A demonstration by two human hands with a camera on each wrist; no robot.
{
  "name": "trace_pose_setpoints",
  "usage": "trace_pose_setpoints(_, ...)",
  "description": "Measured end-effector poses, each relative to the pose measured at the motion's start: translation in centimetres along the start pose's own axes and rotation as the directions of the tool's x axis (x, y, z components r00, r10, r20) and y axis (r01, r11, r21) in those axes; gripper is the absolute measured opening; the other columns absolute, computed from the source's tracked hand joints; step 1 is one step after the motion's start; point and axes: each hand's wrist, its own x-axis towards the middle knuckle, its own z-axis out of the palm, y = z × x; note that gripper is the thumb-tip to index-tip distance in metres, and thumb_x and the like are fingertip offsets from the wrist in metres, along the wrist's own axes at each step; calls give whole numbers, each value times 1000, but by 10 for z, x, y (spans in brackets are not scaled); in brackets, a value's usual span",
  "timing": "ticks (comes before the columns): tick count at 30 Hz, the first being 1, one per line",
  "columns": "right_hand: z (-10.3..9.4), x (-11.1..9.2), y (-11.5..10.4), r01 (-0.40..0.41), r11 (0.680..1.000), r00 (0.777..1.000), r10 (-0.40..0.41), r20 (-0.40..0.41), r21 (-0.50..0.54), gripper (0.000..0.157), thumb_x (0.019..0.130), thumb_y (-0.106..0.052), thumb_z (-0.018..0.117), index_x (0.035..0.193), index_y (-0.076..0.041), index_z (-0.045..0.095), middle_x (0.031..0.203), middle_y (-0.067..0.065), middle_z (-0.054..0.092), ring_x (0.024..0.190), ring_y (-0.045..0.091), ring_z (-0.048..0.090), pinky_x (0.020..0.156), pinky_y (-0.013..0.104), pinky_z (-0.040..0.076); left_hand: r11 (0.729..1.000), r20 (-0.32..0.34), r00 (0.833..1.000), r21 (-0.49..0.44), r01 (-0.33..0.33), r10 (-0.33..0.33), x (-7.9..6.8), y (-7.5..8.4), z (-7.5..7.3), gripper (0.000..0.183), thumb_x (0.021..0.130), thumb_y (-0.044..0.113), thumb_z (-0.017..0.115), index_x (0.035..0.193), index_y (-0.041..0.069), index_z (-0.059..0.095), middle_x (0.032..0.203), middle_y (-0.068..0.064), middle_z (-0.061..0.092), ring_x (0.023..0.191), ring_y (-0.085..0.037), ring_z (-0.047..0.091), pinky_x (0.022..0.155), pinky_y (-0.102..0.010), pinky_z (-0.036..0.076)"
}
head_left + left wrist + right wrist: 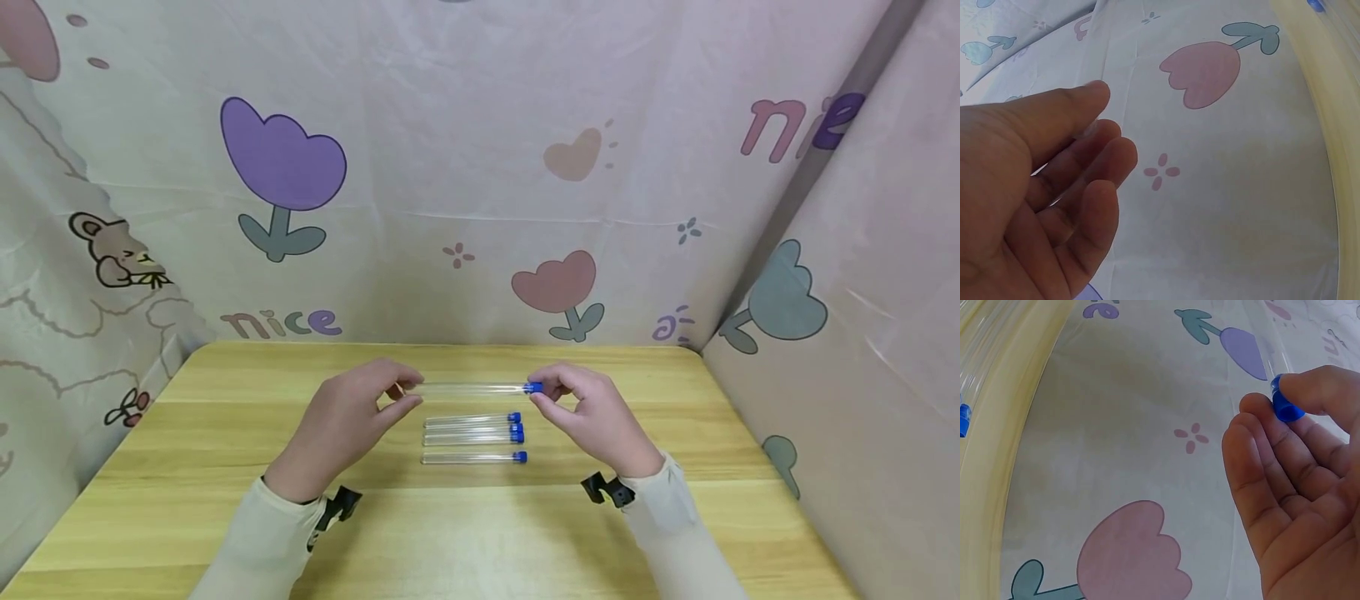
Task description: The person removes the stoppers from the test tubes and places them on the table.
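A clear test tube [472, 389] with a blue cap [533, 387] is held level between both hands, above the other tubes in the head view. My right hand [592, 408] pinches it at the cap, thumb against fingers; the right wrist view shows the blue cap [1287, 407] between them. My left hand [352, 417] has thumb and fingertips around the uncapped end, and a bit of clear tube end [1088, 130] shows behind the thumb. Nearer me, several more capped test tubes [468, 457] lie side by side on the table, caps to the right.
The wooden table [465, 533] ends at a back edge against a patterned cloth [420, 167]. Cloth also hangs on the left and right sides. A black wrist mount [343, 507] sits at the left cuff, another black mount [609, 490] at the right.
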Motion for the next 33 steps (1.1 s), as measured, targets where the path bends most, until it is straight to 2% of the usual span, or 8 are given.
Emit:
trace_pose_setpoints(9, 1, -1, -4, -71, 994, 996, 74, -38, 79, 14, 97, -12, 75, 110, -15, 72, 89, -11, 69, 83, 9, 66, 73, 31, 55, 1000, -2, 1000, 17, 3, -3, 0, 1, -4, 24, 87, 22, 86, 108, 16, 76, 99, 7, 75, 80, -7, 69, 62, -26, 53)
trace_pose_setpoints(16, 2, -2, -5, -93, 993, 995, 96, -34, 72, 12, 96, -11, 75, 106, -17, 70, 90, -11, 68, 85, 9, 65, 75, 32, 55, 1000, 15, 1000, 18, 7, -7, -1, 2, -5, 24, 88, 23, 85, 109, 16, 75, 99, 8, 74, 74, -3, 64, 62, -24, 51)
trace_pose_setpoints(26, 4, -2, -8, -74, 994, 996, 78, -50, 81, 15, 95, -6, 76, 102, -16, 68, 93, -10, 68, 84, 9, 64, 79, 30, 55, 999, 36, 999, 30, 14, -15, -1, 3, -6, 22, 86, 24, 87, 105, 18, 75, 98, 10, 73, 72, 0, 62, 61, -22, 50)
trace_pose_setpoints(33, 6, -2, -7, -46, 993, 999, 48, -22, 106, 16, 96, -6, 74, 101, -17, 65, 93, -10, 67, 81, 11, 61, 76, 29, 54, 999, 59, 998, 27, 35, -36, -2, 4, -7, 18, 89, 24, 84, 104, 19, 76, 97, 9, 74, 72, 0, 60, 62, -23, 50)
